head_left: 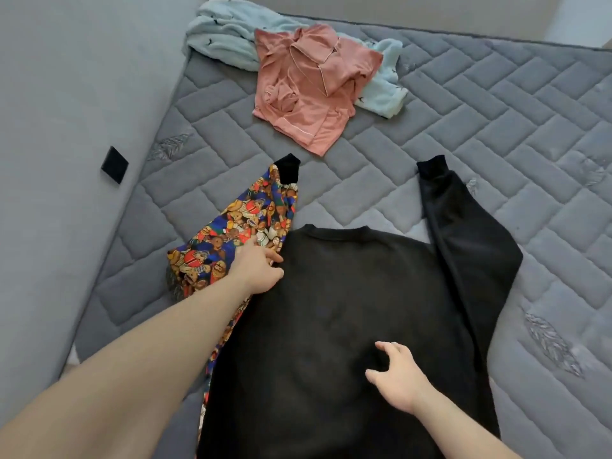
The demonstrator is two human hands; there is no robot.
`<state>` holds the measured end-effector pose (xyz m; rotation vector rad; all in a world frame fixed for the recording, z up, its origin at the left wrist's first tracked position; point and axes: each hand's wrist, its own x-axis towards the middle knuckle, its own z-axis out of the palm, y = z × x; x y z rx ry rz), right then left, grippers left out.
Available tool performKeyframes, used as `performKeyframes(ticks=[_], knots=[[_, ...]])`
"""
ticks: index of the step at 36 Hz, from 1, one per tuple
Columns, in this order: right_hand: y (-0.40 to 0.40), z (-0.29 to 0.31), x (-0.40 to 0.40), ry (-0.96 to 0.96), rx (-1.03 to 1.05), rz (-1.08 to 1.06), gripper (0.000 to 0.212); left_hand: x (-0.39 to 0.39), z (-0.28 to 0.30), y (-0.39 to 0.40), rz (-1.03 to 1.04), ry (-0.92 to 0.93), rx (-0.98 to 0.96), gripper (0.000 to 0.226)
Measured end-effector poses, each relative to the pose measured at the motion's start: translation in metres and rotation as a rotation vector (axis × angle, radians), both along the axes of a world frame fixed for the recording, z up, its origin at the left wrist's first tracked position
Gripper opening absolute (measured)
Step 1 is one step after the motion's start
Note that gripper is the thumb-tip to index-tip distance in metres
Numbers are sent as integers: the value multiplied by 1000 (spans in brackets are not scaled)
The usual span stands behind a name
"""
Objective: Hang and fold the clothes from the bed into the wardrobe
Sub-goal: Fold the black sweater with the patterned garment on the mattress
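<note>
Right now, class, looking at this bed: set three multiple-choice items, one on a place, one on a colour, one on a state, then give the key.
1. Where does the pink pyjama top lie?
A. partly over the pale blue fleece
B. under the black sweatshirt
C. on the floor

2. What colour is the sweatshirt's right sleeve?
A. red
B. black
C. white

3. What is the left hand doing?
A. hanging idle
B. holding a hanger
C. gripping the sweatshirt's shoulder

Key: 1 A, it overlaps the fleece; 2 B, plain black; 3 C, fingers curl at the shoulder seam.
</note>
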<state>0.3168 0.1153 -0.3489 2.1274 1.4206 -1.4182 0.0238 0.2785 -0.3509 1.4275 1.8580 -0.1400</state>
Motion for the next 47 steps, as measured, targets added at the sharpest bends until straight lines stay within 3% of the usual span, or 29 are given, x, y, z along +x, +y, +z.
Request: performKeyframes(ticks=[5,8,10,12,15,17,23,26,28,30,31,34,37,40,45,47], knots=[[-34,-27,3,95,-57,23,90,3,-24,-5,-43,90,13,48],[-28,-18,12,189,-90,-85,79,-1,-12,-8,86,-38,90,43],[-19,-9,20,206,-83,-123,65,-5,6,-14,184,-142,234,31],[-9,1,29,201,-68,-213,56,-8,31,-25,146,-224,398,35],[0,19,46,125,15,-402,43,-4,67,-47,-192,-283,525,41],[-2,30,64,45,67,-464,38,2,87,-67,-451,-339,487,39],[-20,55,117,-96,-7,-411,36,22,80,-147,-1277,-251,186,15],[-22,61,132,-133,-37,-319,40,30,64,-174,-1396,-180,-91,16],[-21,62,134,-139,-51,-258,42,31,59,-170,-1235,-91,-366,16],[-20,61,131,-127,-55,-199,45,33,53,-158,-921,-81,-504,19],[-20,61,126,-107,-54,-173,46,33,51,-149,-751,-99,-471,19],[-24,54,103,-27,-75,-79,50,29,45,-116,-254,-137,-138,16],[-33,44,67,75,-104,-8,55,18,38,-90,99,-78,126,17],[-43,32,29,142,-117,53,64,4,26,-70,206,30,212,26],[-68,8,-26,143,-182,111,79,-19,4,-58,272,69,85,61],[-80,1,-40,113,-206,176,73,-19,-1,-53,314,16,18,70]])
